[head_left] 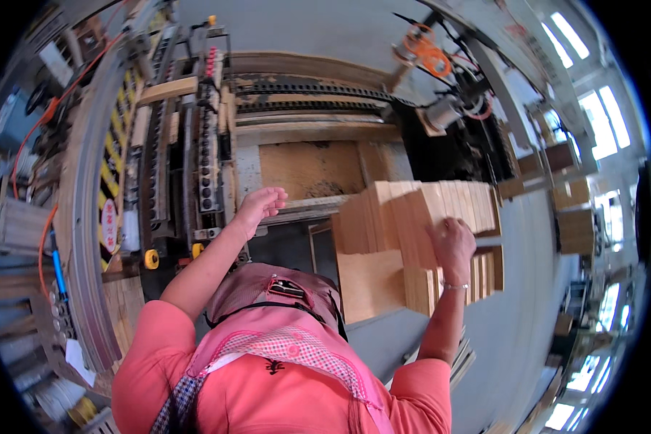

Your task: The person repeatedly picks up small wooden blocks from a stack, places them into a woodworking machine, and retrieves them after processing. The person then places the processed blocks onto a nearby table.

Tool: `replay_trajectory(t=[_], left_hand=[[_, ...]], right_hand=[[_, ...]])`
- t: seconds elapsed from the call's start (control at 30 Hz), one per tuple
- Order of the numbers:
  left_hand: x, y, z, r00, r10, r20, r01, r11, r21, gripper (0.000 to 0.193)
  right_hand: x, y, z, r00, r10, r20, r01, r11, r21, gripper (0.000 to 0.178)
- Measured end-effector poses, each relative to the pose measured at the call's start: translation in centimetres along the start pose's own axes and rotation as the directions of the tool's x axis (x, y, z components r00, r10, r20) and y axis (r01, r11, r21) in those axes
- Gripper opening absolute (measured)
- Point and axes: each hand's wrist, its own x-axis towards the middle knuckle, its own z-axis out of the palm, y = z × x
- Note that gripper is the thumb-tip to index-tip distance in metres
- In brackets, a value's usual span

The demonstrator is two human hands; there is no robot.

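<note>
My left hand [259,208] is held in the air beside the machine's front rail, holding nothing, its fingers loosely stretched and slightly bent. To the right stands a row of pale wooden boards [477,206], packed on edge face to face. My right hand [456,247] is at this row, its fingers curled over the top and its thumb against the face of a slightly tilted wooden board [414,233]. Below that board, another flat wooden panel [372,281] faces me. The far side of the gripped board is hidden.
A machine with chain conveyors [208,145] and a yellow-and-black striped rail [116,159] fills the left. Ahead lies a wooden bed [311,168]. An orange coiled hose [430,56] hangs by a metal cylinder [443,116] at the far right. Yellow rollers [151,259] stick out near my left arm.
</note>
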Motion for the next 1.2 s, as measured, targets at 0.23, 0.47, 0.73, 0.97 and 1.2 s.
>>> replay_trajectory(t=[0.23, 0.47, 0.73, 0.97, 1.2], left_hand=[[-1.9, 1.7, -4.2, 0.971, 0.099, -0.219, -0.121, 0.988, -0.091, 0.024], [-1.8, 2.8, -5.7, 0.926, 0.152, -0.346, -0.203, 0.973, -0.114, 0.023], [-3.2, 3.8, -7.7, 0.809, 0.16, -0.566, -0.321, 0.926, -0.197, 0.027], [-4.6, 3.7, -8.2, 0.706, 0.089, -0.703, -0.358, 0.901, -0.245, 0.026], [-3.3, 4.8, -9.4, 0.656, 0.119, -0.745, -0.425, 0.874, -0.235, 0.027]], right_hand=[[2.3, -8.3, -2.2, 0.979, -0.11, -0.173, 0.144, 0.969, 0.2, 0.029], [13.1, -31.4, 5.2, 0.61, -0.726, -0.318, 0.774, 0.46, 0.435, 0.031], [23.2, -54.0, 9.1, 0.305, -0.908, -0.287, 0.936, 0.23, 0.265, 0.035], [25.5, -64.0, 13.1, 0.26, -0.957, -0.126, 0.933, 0.215, 0.289, 0.03], [26.0, -65.5, 11.8, 0.256, -0.964, 0.077, 0.937, 0.267, 0.225, 0.028]])
